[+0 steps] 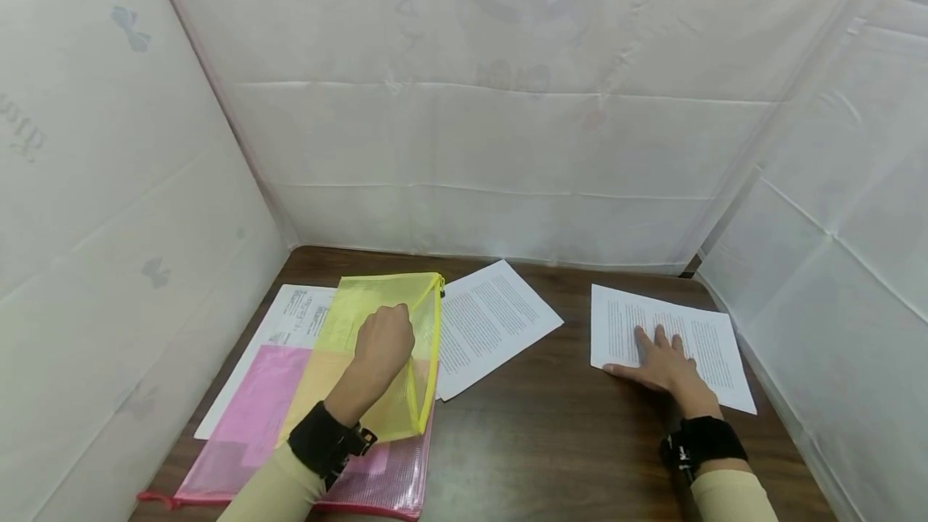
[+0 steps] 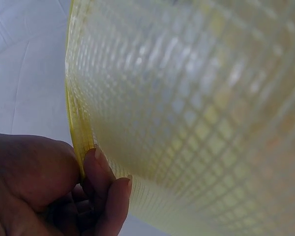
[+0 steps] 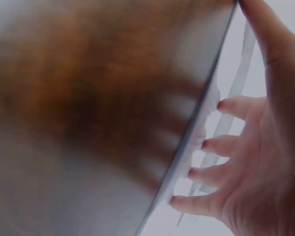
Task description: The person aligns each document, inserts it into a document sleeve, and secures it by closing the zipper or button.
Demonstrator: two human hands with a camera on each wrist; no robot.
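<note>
My left hand [image 1: 383, 341] pinches the yellow mesh pouch [image 1: 384, 321] by its edge. My right hand [image 1: 663, 361] lies flat, fingers spread, on a printed sheet [image 1: 714, 345].

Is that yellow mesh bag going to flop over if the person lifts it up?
Probably yes. The yellow mesh pouch already curves where the left hand pinches its edge, so it looks soft, not stiff. Its thin, see-through netting suggests it is light. It seems flat, so it likely holds little.
</note>
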